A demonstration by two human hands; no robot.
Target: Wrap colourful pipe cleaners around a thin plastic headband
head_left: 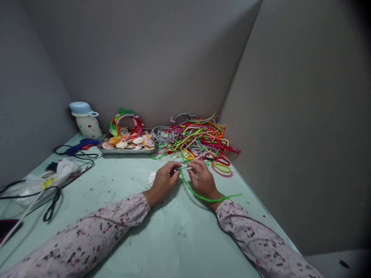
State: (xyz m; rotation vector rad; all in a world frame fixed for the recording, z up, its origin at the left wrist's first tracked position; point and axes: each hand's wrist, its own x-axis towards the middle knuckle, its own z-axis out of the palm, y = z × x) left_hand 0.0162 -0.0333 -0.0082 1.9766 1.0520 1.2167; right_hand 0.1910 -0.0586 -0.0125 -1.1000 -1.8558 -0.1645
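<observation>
My left hand (166, 177) and my right hand (204, 178) are close together over the table, fingers pinched. Between them they hold a thin pale strand, perhaps a headband wire, whose exact kind I cannot make out. A bright green pipe cleaner (193, 192) comes off this strand between the hands. Its long free end curves down and across my right wrist, out to the right. Just beyond my fingertips lie loops of yellow and red pipe cleaner (222, 164).
A heap of coloured pipe cleaners (199, 135) lies behind the hands, beside grey wire hoops (164, 134). To its left stand a metal tray (127, 151) of seashells with wrapped hoops (139, 125), a bottle (88, 125), a blue glue gun (77, 147), black cable (55, 199) and a plastic bag (65, 168).
</observation>
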